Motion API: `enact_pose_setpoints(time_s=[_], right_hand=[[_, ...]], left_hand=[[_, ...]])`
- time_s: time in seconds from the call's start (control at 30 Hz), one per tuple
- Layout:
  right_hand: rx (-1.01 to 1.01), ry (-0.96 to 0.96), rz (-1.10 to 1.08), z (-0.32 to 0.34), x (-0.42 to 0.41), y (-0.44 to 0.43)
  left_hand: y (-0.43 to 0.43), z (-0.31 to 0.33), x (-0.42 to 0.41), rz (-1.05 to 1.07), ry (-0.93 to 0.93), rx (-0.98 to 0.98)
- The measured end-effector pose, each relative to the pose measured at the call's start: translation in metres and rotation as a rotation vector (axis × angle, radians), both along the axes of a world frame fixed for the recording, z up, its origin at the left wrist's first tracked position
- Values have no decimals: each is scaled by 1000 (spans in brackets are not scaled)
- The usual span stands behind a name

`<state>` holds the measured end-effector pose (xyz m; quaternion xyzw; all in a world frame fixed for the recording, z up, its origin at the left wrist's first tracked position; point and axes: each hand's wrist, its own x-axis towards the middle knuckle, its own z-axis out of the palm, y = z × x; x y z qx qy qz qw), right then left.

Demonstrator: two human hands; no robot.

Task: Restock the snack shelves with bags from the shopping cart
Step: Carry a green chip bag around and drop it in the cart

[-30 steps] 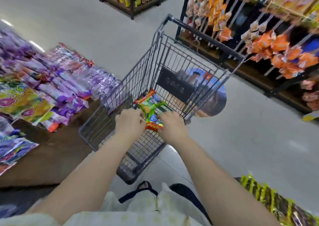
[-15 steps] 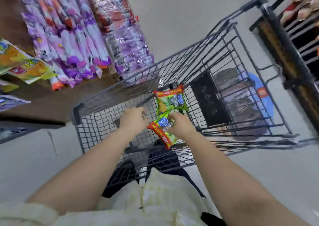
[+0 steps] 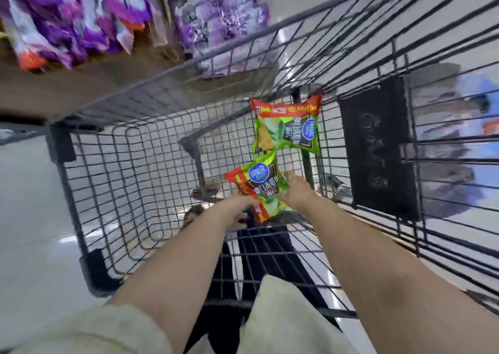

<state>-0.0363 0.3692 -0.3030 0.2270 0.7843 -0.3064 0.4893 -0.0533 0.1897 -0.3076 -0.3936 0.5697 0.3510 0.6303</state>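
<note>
Two green-and-red snack bags are inside the wire shopping cart (image 3: 162,91). The far snack bag (image 3: 287,126) lies near the cart's front end. The near snack bag (image 3: 258,188) touches it corner to corner. My left hand (image 3: 237,207) holds the near bag's lower left edge, fingers curled under it. Gripping the same bag's right side is my right hand (image 3: 297,191), thumb on top. Most of my fingers are hidden behind the bag.
A wooden shelf (image 3: 89,86) with purple snack packs (image 3: 81,18) stands close along the cart's left side. A black panel (image 3: 378,148) hangs on the cart's front wall. Grey floor shows through the mesh, and my dark trousers (image 3: 259,256) press against the near end.
My view has tilted down and closer into the cart. Both hands reached deeper, and my left hand moved from beside the near bag onto its lower edge.
</note>
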Motion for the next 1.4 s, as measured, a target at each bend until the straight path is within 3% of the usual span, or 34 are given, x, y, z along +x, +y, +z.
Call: enact_pose_setpoints(time_s=[0.13, 0.23, 0.47, 0.87, 1.2, 1.4], right_hand=[[-126, -91, -284, -31, 10, 2], [-179, -117, -456, -37, 14, 3], [-313, 26, -550, 13, 3, -18], [-610, 271, -209, 187, -79, -194], [-824, 442, 55, 282, -74, -479], [-957, 381, 158, 322, -29, -662]], left_hand=[[12, -23, 11, 232, 8, 5], [15, -23, 16, 292, 61, 7], [-21, 29, 11, 495, 305, 61], [-204, 210, -1, 929, 790, -22], [-456, 325, 70, 1190, 1166, -175], [-627, 353, 137, 1305, 1283, -281]])
